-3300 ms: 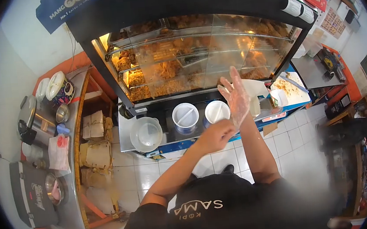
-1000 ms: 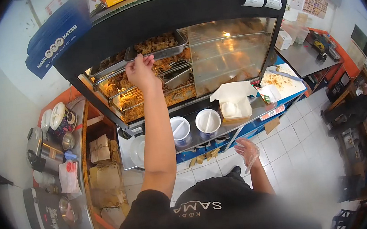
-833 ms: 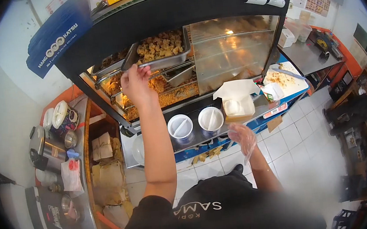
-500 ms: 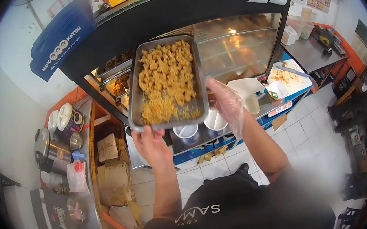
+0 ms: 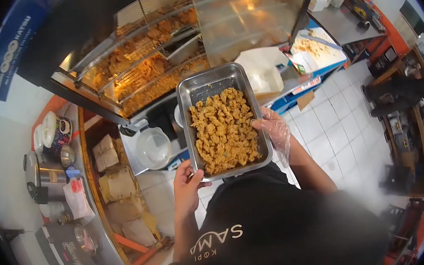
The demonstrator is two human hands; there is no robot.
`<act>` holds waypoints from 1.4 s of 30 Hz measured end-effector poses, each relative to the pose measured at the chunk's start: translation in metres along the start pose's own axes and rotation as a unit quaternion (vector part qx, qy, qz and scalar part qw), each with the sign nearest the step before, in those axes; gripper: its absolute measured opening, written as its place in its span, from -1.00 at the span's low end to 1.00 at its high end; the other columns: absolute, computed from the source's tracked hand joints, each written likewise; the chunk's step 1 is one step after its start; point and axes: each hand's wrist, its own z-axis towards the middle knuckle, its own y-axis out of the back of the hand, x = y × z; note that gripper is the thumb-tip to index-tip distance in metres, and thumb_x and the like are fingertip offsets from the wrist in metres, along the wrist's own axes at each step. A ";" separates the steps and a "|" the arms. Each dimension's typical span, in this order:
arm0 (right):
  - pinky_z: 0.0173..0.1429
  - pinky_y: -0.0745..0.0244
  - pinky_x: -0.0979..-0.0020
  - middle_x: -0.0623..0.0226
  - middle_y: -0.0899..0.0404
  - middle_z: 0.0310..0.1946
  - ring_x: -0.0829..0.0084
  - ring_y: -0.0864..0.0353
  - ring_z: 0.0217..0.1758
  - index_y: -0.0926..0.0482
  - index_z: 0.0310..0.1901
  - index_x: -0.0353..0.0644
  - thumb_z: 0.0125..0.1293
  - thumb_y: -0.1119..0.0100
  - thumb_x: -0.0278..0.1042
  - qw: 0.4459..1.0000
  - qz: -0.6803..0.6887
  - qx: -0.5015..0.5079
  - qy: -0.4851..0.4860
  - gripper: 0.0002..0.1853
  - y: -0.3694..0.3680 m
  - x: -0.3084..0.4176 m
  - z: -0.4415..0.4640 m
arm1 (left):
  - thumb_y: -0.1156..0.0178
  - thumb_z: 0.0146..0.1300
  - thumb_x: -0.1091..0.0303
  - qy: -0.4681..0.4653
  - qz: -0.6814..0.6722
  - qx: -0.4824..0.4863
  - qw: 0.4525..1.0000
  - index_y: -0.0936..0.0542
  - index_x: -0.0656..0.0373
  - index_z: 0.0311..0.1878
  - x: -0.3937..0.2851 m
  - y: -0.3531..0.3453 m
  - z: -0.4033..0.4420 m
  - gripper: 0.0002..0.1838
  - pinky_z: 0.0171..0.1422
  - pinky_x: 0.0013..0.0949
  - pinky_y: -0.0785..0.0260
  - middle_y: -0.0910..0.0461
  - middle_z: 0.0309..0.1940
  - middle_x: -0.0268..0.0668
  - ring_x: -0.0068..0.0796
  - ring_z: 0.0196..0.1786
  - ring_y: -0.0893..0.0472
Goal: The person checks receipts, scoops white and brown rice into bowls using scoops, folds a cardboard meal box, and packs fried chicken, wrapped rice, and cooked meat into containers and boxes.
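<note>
A deep metal tray [image 5: 187, 130] of fried, crumbed pieces [image 5: 224, 131] is held up in front of my torso. The pieces are heaped toward its near end, and the bare metal shows at the far end. My left hand [image 5: 186, 186], bare, grips the near left corner with the thumb at the rim. On the right side, my right hand [image 5: 275, 129], in a clear plastic glove [image 5: 281, 138], clasps the rim. Fingers under the tray are hidden.
Ahead stands a lit display cabinet [image 5: 153, 51] with racks of fried food. A clear round tub [image 5: 153, 147] sits on the counter left of the tray. To the right are an open paper box [image 5: 262, 71] and a cutting board [image 5: 321, 45] with a knife. Left, a shelf unit [image 5: 94, 184] holds paper packages.
Both hands have brought the tray down and closer to my body, away from the cabinet. The pieces have slid toward the near end. The cabinet racks and clear tub have come into view.
</note>
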 end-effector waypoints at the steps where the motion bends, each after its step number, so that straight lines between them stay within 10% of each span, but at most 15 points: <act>1: 0.10 -0.52 0.41 0.29 -0.64 -0.05 0.50 -0.60 -0.04 -0.54 0.10 -0.33 0.25 -0.23 -0.44 1.000 -0.004 -0.002 -0.009 -0.62 0.007 0.001 -0.005 | -0.21 0.34 0.48 0.026 0.021 0.039 0.999 -0.45 0.19 0.02 -0.002 -0.005 0.002 -0.77 -0.21 -0.40 -0.66 -0.56 -0.16 -0.36 -0.58 -0.21 -0.58; 16: -0.11 -0.33 0.44 0.36 -0.51 -0.34 0.51 -0.43 -0.25 -0.57 -0.18 -0.24 0.16 -0.32 -0.22 0.891 -0.400 -0.186 -0.111 -0.71 0.090 0.061 -0.071 | -0.35 0.26 0.37 0.153 0.040 0.282 0.946 -0.33 0.13 0.07 0.051 -0.065 0.043 -0.57 -0.65 -0.64 -0.27 -0.48 -0.25 -0.40 -0.72 -0.47 -0.45; 21: -0.12 -0.38 0.37 0.29 -0.52 -0.33 0.46 -0.46 -0.23 -0.56 -0.17 -0.31 0.15 -0.31 -0.25 0.912 -0.290 -0.280 -0.071 -0.68 0.144 0.070 -0.104 | -0.27 0.29 0.48 0.162 0.100 0.341 0.921 -0.37 0.17 0.06 0.063 -0.134 0.072 -0.66 -0.62 -0.59 -0.32 -0.52 -0.20 -0.34 -0.67 -0.39 -0.50; 33: -0.19 -0.56 0.33 0.24 -0.55 -0.34 0.39 -0.57 -0.30 -0.49 -0.06 -0.33 0.23 -0.25 -0.49 0.896 -0.150 -0.418 -0.019 -0.74 0.447 0.155 -0.072 | -0.23 0.31 0.54 0.114 0.156 0.395 0.898 -0.38 0.29 0.04 0.187 -0.416 0.204 -0.70 -0.59 -0.47 -0.45 -0.56 -0.25 -0.20 -0.49 -0.41 -0.59; 42: -0.06 -0.44 0.27 0.15 -0.62 -0.30 0.31 -0.54 -0.21 -0.59 -0.09 -0.28 0.20 -0.28 -0.14 0.823 -0.447 -0.350 -0.030 -0.62 0.677 0.214 0.076 | -0.10 0.38 0.57 0.148 0.109 0.219 0.958 -0.28 0.31 0.13 0.284 -0.585 0.322 -0.68 -0.18 -0.29 -0.69 -0.42 -0.05 -0.17 -0.32 -0.04 -0.61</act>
